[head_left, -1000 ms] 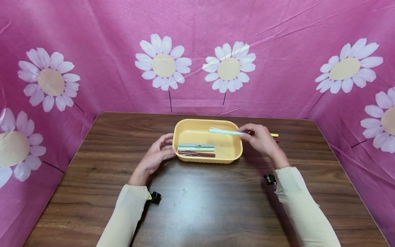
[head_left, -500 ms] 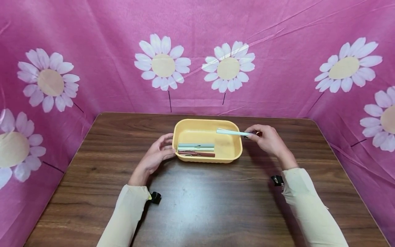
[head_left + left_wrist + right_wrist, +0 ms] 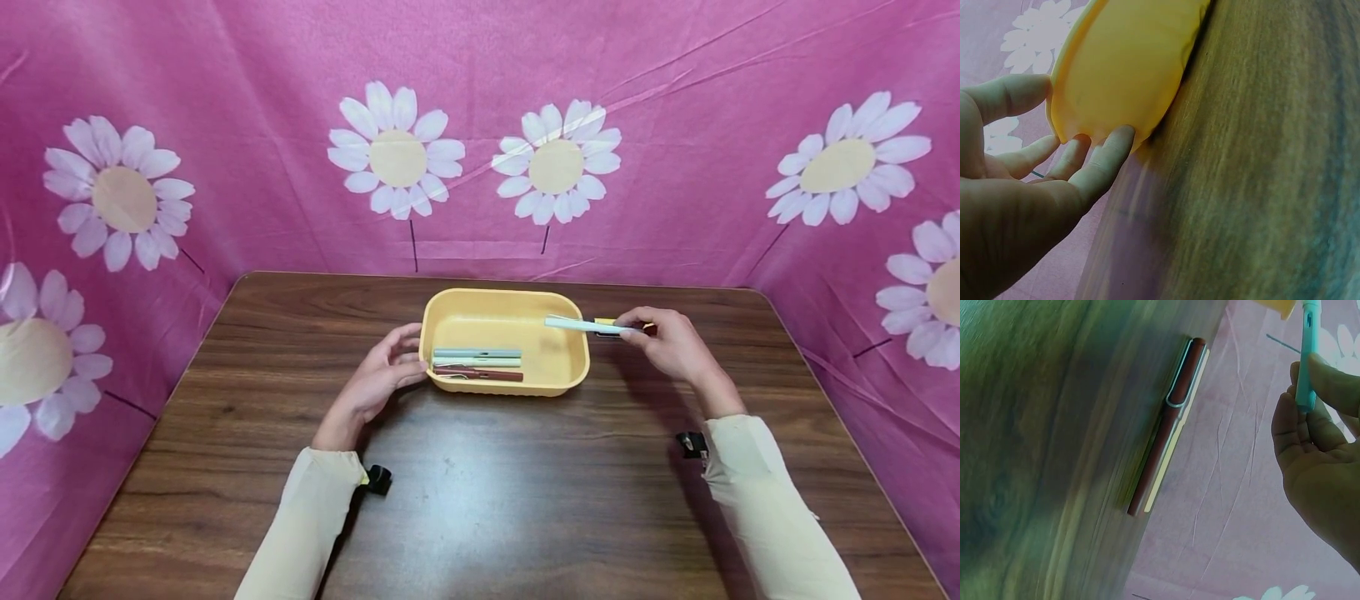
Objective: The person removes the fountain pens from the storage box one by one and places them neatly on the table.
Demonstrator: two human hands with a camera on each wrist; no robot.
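My right hand (image 3: 671,346) pinches a light blue pen (image 3: 573,324), also seen as a pale turquoise pen (image 3: 1308,362) in the right wrist view. Its far end reaches over the right rim of a yellow tray (image 3: 581,377). Inside, at the left, a grey-blue pen (image 3: 477,353), a mint green pen (image 3: 491,362) and a dark red pen (image 3: 498,377) lie side by side. The slightly bent fingertips of my left hand (image 3: 382,375) touch the tray's left end; the left wrist view shows them against the outer wall (image 3: 1116,69).
On the wooden table (image 3: 480,517), right of the tray, lie a dark red pen (image 3: 1169,419) and a yellow pen (image 3: 1166,462), side by side. In the head view my right hand partly covers them. A pink cloth (image 3: 480,50) with white flowers hangs around the table.
My right hand has moved to the right with the light blue pen, drawing most of it back from over the tray. My left hand and the tray have stayed in place.
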